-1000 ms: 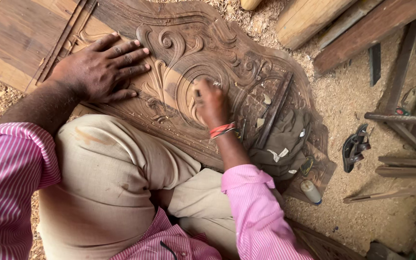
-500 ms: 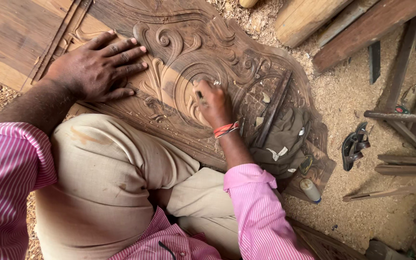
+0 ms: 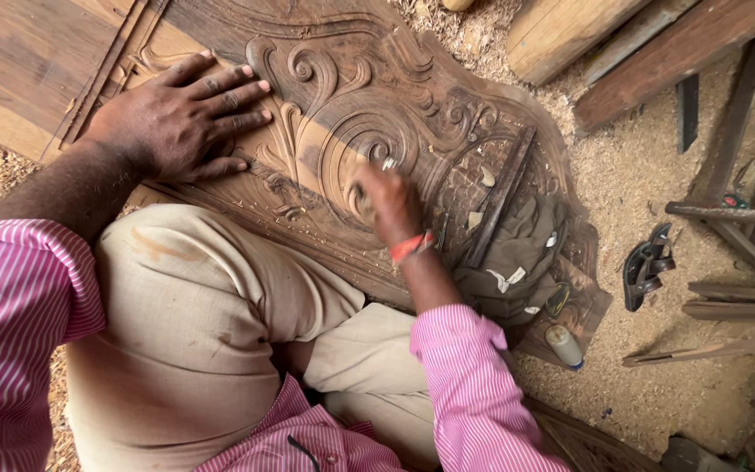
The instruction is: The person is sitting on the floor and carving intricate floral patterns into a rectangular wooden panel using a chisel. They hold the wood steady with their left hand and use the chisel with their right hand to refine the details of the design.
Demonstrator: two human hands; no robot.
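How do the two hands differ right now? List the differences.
The left hand lies flat, fingers spread, palm down on the carved wooden panel; the right hand is curled into a grip around a small tool, only partly visible. The left hand looks sharp; the right hand is blurred. The right wrist wears an orange band; the left wrist is bare. Both rest on the same panel and come out of pink striped sleeves.

— L hand (image 3: pixel 187 114)?
— Lying flat, palm down, fingers spreading out toward the R hand, forearm stretching back to a pushed-up sleeve.
— R hand (image 3: pixel 388 199)?
— Curling into a loose fist, blurred, wrist bending, sitting just below-right of L fingertips.
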